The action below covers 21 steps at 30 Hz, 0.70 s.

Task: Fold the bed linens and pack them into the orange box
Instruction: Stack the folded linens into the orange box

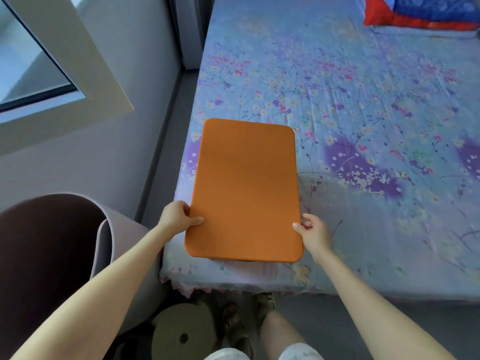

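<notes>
An orange lid [245,189], flat with rounded corners, lies over the near left corner of the bed. It hides whatever is beneath it, apart from a dark sliver under its near edge. My left hand [179,216] grips its left edge, thumb on top. My right hand [313,231] grips its right edge near the front corner, thumb on top as well. A pale blue floral sheet [363,120] covers the bed. A red and blue folded linen [420,14] lies at the far right of the bed.
A rolled grey mat [78,245] stands on the floor to the left of the bed. A window frame [78,61] swings open at the upper left. A round tan stool [181,331] and my feet are below the bed's edge.
</notes>
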Each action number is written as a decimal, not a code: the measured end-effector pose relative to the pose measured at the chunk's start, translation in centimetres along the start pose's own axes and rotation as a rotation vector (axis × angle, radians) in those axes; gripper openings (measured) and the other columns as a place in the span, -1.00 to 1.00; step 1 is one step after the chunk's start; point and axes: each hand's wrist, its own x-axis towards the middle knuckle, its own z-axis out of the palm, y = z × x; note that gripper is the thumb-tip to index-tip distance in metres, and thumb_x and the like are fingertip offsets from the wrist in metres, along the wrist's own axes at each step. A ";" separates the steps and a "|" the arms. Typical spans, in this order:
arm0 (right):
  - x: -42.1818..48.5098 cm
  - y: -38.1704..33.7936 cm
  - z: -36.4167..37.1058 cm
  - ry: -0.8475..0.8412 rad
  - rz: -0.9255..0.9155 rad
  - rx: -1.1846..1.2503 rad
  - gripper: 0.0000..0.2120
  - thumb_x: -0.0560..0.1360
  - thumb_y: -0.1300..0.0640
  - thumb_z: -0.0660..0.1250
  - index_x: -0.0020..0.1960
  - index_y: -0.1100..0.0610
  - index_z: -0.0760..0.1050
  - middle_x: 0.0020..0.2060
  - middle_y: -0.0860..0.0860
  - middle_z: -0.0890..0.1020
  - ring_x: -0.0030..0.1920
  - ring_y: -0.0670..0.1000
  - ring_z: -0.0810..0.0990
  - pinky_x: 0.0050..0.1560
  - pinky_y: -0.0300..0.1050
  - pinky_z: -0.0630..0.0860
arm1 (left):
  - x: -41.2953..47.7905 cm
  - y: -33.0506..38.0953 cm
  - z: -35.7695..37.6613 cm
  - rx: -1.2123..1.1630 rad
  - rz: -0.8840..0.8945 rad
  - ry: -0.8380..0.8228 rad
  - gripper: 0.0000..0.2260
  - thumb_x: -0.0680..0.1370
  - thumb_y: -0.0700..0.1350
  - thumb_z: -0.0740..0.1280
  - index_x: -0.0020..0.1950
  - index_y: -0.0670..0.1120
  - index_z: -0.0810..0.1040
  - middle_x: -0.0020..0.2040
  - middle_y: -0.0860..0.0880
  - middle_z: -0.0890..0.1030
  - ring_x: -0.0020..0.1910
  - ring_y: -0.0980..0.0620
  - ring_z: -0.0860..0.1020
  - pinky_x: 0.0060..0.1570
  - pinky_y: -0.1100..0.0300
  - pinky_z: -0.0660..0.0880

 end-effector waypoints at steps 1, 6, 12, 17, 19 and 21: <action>0.2 -0.3 0.1 -0.017 0.007 0.026 -0.59 0.52 0.18 0.35 0.33 0.23 0.41 -0.03 0.01 0.52 0.08 0.07 0.53 0.20 0.07 0.47 | 0.1 -0.3 0.1 -0.035 -0.014 0.004 -0.71 0.39 -0.03 0.51 -0.10 -0.17 0.51 -0.15 -0.05 0.54 -0.16 -0.01 0.50 -0.29 0.22 0.38; 3.9 -2.2 1.4 -0.018 0.027 0.085 -0.65 0.56 0.05 0.27 0.31 0.15 0.46 0.14 0.06 0.59 0.14 0.11 0.56 0.17 0.08 0.50 | 2.0 1.1 1.6 -0.249 -0.037 0.145 -0.73 0.52 0.02 0.35 -0.10 -0.20 0.54 -0.15 -0.06 0.58 -0.13 -0.06 0.53 -0.19 0.15 0.43; 11.0 -8.3 1.7 -0.033 0.018 0.111 -0.65 0.61 0.07 0.20 0.33 0.21 0.40 0.14 0.04 0.55 0.13 0.06 0.51 0.04 -0.13 0.39 | 8.4 6.9 1.0 -0.512 -0.127 0.253 -0.81 0.62 -0.04 0.18 -0.09 -0.09 0.50 -0.13 -0.06 0.54 -0.13 -0.05 0.48 -0.09 0.08 0.44; 17.6 -12.8 2.4 -0.037 -0.008 0.176 -0.67 0.61 0.07 0.19 0.33 0.16 0.40 0.10 -0.02 0.54 0.19 0.07 0.51 0.01 -0.16 0.43 | 15.3 10.8 -0.6 -0.595 -0.122 0.292 -0.73 0.63 -0.09 0.15 0.20 -0.20 0.52 -0.01 -0.07 0.54 -0.04 -0.05 0.49 -0.04 0.14 0.39; 20.3 -14.2 2.8 -0.056 0.011 0.238 -0.67 0.60 0.06 0.20 0.32 0.16 0.41 0.13 0.00 0.54 0.20 0.07 0.51 0.07 -0.12 0.43 | 17.9 12.5 -1.2 -0.602 -0.105 0.300 -0.72 0.63 -0.09 0.16 0.24 -0.20 0.49 0.02 -0.07 0.53 -0.03 0.00 0.46 -0.03 0.16 0.35; 22.5 -15.0 3.3 -0.080 0.029 0.285 -0.72 0.60 0.04 0.20 0.22 0.18 0.47 -0.02 -0.03 0.56 0.06 0.02 0.54 0.00 -0.15 0.43 | 20.1 13.6 -1.7 -0.604 -0.093 0.282 -0.70 0.64 -0.07 0.15 0.29 -0.17 0.47 0.07 -0.05 0.51 0.02 0.02 0.44 0.01 0.17 0.34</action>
